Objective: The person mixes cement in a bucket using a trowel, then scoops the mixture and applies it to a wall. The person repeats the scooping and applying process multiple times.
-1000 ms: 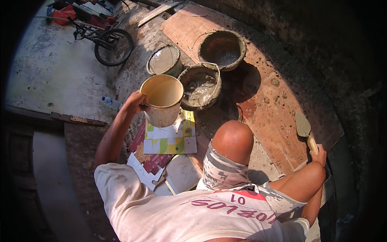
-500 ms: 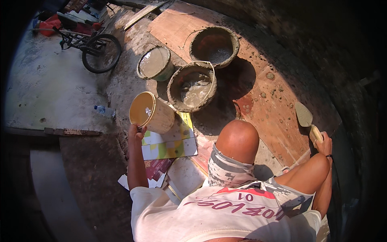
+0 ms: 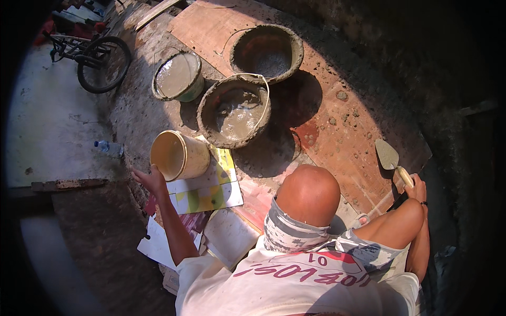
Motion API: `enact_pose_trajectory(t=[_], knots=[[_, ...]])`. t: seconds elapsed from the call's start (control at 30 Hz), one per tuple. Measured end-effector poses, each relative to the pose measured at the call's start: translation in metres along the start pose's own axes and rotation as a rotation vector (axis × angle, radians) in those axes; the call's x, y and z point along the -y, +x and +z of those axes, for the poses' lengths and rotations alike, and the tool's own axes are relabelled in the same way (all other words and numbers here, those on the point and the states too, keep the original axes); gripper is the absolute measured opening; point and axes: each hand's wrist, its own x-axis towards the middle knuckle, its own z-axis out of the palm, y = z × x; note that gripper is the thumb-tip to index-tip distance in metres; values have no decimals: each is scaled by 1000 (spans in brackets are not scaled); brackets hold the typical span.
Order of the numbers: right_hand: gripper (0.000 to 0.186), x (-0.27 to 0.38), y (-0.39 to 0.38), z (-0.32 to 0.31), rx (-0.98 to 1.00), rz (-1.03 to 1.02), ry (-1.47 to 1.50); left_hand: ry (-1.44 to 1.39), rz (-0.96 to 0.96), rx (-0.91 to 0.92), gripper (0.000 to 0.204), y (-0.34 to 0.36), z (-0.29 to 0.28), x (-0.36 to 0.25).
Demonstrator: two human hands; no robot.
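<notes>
My left hand (image 3: pixel 150 180) is open with its fingers spread, just beside the rim of a cream plastic bucket (image 3: pixel 194 157). The bucket's mouth faces left, and its side is over a green-and-white patterned sheet (image 3: pixel 211 196). At the right, my right hand (image 3: pixel 416 189) is closed around the wooden handle of a trowel (image 3: pixel 388 155). Its pointed blade is coated with grey mortar and lies over the brown board. Farther ahead, a mortar-crusted bucket (image 3: pixel 204 120) with a white handle holds wet grey mix.
Another crusted bucket (image 3: pixel 295 48) stands on the splattered brown board (image 3: pixel 337 138). A smaller bucket (image 3: pixel 193 95) of grey liquid is to its left. Farther left are a plastic bottle (image 3: pixel 109 148) and a bicycle (image 3: pixel 100 66). Flat tiles or sheets (image 3: pixel 229 234) lie by my knee.
My left hand has let go of the cream bucket's rim and its fingers have spread. The bucket has turned slightly. My right hand still holds the trowel. The whole view has shifted a little.
</notes>
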Motion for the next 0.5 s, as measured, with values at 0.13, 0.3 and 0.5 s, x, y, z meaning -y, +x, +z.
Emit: enact_pose_trajectory(t=[0.13,0.3,0.5], knots=[[32,4,-9,1,-4,36,23,-440,152,531,68,3,23,-134],[38,3,-33,-1,-76,106,74,-250,482,943,70,22,160,-223],[27,2,-86,-5,-62,283,132,-102,507,1397,48,81,293,-199]])
